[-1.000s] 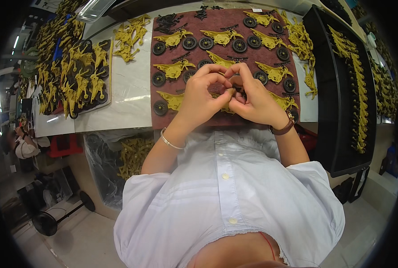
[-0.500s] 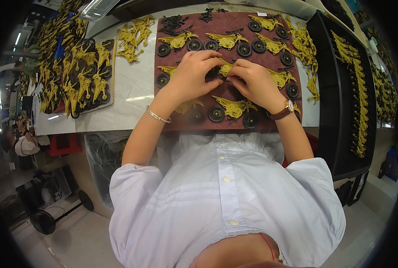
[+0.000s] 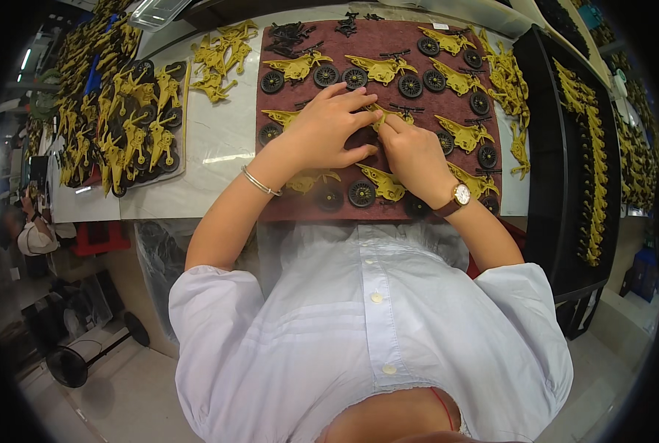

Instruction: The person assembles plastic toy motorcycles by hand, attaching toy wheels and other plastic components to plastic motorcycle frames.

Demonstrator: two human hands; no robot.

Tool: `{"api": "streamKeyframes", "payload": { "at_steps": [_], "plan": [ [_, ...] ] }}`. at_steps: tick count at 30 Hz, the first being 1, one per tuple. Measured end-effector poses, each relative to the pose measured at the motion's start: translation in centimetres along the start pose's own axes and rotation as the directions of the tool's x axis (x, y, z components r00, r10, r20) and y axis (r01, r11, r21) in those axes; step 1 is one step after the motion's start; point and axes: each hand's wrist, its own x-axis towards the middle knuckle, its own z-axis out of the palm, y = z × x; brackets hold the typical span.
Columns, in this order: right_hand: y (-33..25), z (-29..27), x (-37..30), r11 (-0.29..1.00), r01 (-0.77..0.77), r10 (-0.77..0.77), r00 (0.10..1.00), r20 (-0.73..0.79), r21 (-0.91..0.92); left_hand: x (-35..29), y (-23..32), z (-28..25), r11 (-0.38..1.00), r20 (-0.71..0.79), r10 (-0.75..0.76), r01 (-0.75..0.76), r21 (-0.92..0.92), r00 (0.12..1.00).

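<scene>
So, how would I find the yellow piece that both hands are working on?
Find the dark red mat on the white table. At its middle, the left hand and right hand meet over one yellow motorcycle part. Its neighbours lie untouched in rows; this one is pinched between fingertips.

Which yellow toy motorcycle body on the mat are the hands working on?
The yellow body at mid-mat, pinched between left hand and right hand; the others lie untouched.
</scene>
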Motion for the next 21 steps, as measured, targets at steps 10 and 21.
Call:
{"api": "streamKeyframes", "payload": {
  "at_steps": [10,21],
  "plan": [
    [2.5,-2.9,0.9,0.590,-0.234,0.337,0.941,0.027,0.773,0.2,1.8,-0.2,0.993,-0.236,-0.008,0.036,0.115,0.972],
    [3.0,-4.3,2.4,-0.412,-0.301,0.192,0.894,0.404,0.860,4.0,4.7,-0.2,0.987,-0.517,-0.029,-0.058,-0.153,0.856]
  ]
}}
